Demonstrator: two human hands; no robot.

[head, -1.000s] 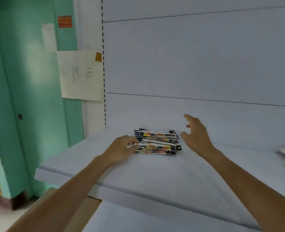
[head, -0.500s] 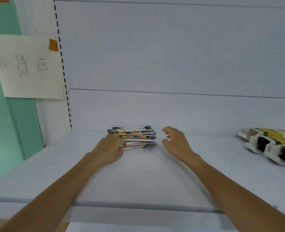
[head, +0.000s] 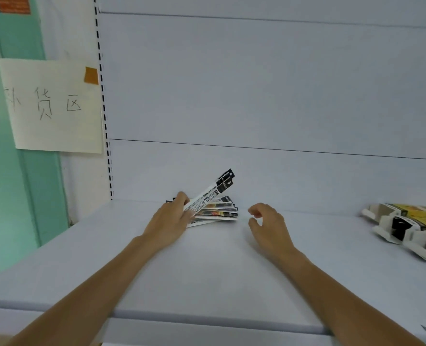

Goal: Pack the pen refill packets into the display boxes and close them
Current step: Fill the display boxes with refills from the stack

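Head view: left hand [head: 168, 222] grips packets [head: 212, 193], right hand [head: 269, 223] loosely curled; sign [head: 54, 106] reads 补货区.

Bare left hand [head: 168, 221], bare right hand [head: 269, 227], bare forearms [head: 94, 283]

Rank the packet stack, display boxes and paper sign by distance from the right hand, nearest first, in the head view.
1. Packet stack, just left of the right hand.
2. Display boxes, far to its right.
3. Paper sign, on the left wall.
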